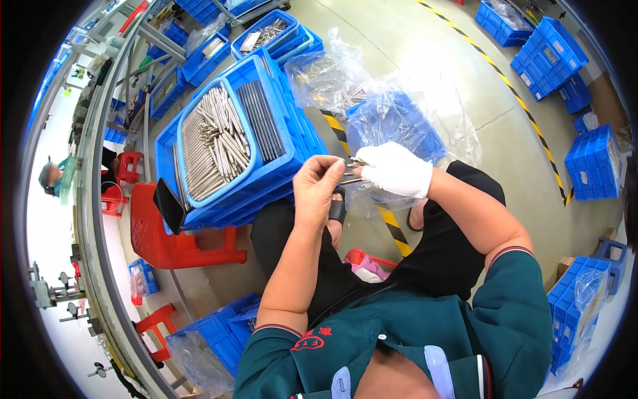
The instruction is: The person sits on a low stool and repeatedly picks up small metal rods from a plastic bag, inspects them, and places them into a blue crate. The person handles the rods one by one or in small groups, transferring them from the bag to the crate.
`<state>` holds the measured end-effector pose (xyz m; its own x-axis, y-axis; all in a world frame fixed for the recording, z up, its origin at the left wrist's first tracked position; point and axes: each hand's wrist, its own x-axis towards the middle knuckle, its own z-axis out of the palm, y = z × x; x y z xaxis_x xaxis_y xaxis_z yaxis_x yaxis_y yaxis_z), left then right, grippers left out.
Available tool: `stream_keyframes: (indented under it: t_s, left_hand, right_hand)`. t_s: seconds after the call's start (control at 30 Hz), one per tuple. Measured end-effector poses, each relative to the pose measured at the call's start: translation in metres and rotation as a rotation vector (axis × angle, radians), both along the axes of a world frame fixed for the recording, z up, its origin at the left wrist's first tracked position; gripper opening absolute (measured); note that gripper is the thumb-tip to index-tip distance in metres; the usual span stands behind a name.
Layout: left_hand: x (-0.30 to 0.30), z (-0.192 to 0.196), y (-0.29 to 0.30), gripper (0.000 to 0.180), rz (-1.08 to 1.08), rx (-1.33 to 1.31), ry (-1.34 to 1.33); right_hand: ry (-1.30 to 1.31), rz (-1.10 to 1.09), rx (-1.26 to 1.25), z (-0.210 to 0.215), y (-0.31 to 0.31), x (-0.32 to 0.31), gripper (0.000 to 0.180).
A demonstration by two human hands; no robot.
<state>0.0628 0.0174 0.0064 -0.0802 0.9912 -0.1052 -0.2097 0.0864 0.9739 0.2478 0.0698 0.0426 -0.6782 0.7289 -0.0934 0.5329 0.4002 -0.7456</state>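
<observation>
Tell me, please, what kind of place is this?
Probably a factory floor: a blue crate full of metal rods, many stacked blue bins, and yellow-black floor tape.

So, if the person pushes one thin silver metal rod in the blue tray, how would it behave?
The thin silver metal rods look round and smooth, so one would probably roll and feel slippery. They look like stiff metal, so bending seems unlikely. They lie loosely piled in the blue plastic tray, so neighbours may shift too.

You wear a dark green short-sleeved jacket [505, 312], cuffs banded red and white, red emblem at six o'clock. Black trousers [452, 246]. White glove covers your right hand [397, 169]; left hand [319, 186] bare.
</observation>
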Motion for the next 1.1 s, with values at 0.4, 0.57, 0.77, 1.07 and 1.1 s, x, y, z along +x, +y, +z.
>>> stream_keyframes:
  t_s: [0.4,0.57,0.77,1.07,1.1]
  left_hand:
    - [0.002,-0.002,0.002,0.014,-0.12,-0.008,-0.039]
    - [0.001,0.004,0.002,0.011,-0.137,0.001,-0.064]
    - [0.003,-0.002,0.001,0.01,-0.155,0.14,-0.001]
    - [0.002,-0.008,0.008,0.016,0.044,0.162,0.057]
    - [0.004,-0.011,0.006,0.017,0.058,0.081,-0.071]
  right_hand:
    - [-0.072,0.054,0.078,-0.001,-0.006,0.001,0.024]
    - [-0.121,0.062,0.16,0.0,-0.009,0.0,0.022]
    - [-0.118,0.05,0.157,0.001,-0.013,-0.002,0.023]
    - [0.185,0.021,-0.111,-0.014,0.004,0.006,0.024]
    - [0.304,-0.028,-0.334,-0.009,0.005,0.006,0.023]
